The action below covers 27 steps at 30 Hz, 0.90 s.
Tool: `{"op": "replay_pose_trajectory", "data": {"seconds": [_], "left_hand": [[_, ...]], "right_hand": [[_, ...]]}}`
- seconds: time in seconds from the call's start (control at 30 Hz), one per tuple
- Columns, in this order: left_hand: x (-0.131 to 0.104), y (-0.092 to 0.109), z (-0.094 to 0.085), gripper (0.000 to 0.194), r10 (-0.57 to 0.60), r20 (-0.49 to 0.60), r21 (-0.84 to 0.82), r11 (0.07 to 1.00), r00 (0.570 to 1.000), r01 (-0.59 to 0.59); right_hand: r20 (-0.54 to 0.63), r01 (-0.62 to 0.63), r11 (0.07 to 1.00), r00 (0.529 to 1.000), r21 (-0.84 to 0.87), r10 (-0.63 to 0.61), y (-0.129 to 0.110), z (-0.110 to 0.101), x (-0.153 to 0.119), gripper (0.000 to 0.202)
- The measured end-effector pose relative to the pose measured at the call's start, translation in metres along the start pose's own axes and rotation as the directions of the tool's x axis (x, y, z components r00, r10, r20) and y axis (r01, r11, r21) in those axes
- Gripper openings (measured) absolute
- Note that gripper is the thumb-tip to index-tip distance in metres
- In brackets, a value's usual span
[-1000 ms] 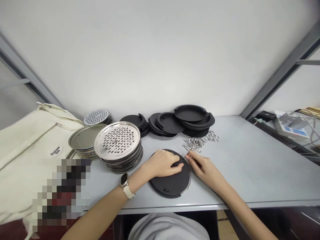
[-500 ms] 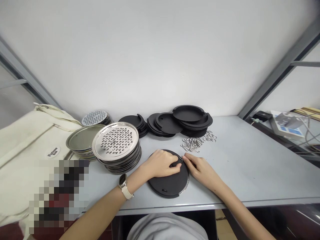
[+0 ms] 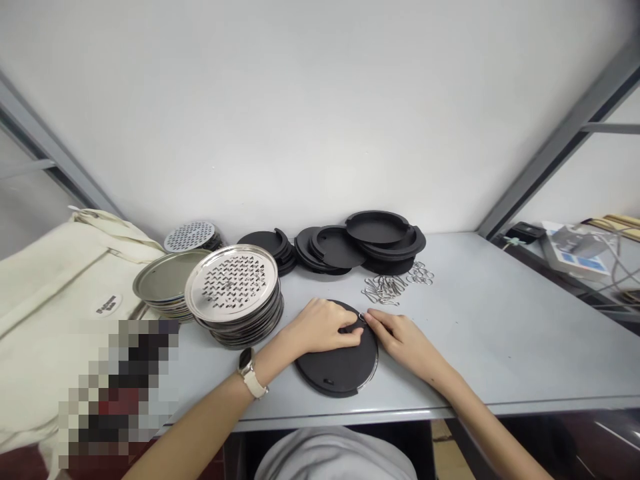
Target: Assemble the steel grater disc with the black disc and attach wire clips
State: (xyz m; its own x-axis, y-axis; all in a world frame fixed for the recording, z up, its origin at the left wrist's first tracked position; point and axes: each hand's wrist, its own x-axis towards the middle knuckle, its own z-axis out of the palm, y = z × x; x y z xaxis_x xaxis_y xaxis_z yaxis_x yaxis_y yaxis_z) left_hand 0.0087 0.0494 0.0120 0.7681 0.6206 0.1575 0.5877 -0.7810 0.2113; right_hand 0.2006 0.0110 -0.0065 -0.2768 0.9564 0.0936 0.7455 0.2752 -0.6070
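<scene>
A round black disc (image 3: pixel 333 370) lies on the grey table near its front edge, with a silvery rim showing at its right side. Across its upper part rests my left hand (image 3: pixel 325 327), fingers curled and pressed on the disc. My right hand (image 3: pixel 400 333) is at the upper right edge, its thumb and index finger pinching a small metal ring (image 3: pixel 361 316). What the left fingertips grip is hidden. Behind the hands lie a pile of metal hooks (image 3: pixel 385 288) and several metal rings (image 3: pixel 420 274).
Stacked perforated metal discs (image 3: pixel 233 283) and olive plates (image 3: pixel 167 277) stand at the left, beside a cream bag (image 3: pixel 55 293). Black trays (image 3: pixel 377 228) and black discs (image 3: pixel 260 243) line the wall. A box (image 3: pixel 575 250) sits far right.
</scene>
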Motion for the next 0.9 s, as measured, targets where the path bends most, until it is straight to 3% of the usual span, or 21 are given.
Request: {"op": "replay_pose_trajectory", "data": {"seconds": [0.37, 0.9], "left_hand": [[0.0006, -0.0003, 0.0014, 0.035, -0.027, -0.025, -0.031, 0.999, 0.999, 0.027], [-0.0004, -0.0005, 0.0032, 0.04, -0.014, -0.046, 0.013, 1.0, 0.999, 0.014]], "right_hand": [[0.034, 0.057, 0.998, 0.998, -0.003, -0.057, 0.0058, 0.0, -0.0039, 0.028], [0.085, 0.043, 0.999, 0.995, 0.021, -0.045, 0.005, -0.0032, -0.0014, 0.032]]}}
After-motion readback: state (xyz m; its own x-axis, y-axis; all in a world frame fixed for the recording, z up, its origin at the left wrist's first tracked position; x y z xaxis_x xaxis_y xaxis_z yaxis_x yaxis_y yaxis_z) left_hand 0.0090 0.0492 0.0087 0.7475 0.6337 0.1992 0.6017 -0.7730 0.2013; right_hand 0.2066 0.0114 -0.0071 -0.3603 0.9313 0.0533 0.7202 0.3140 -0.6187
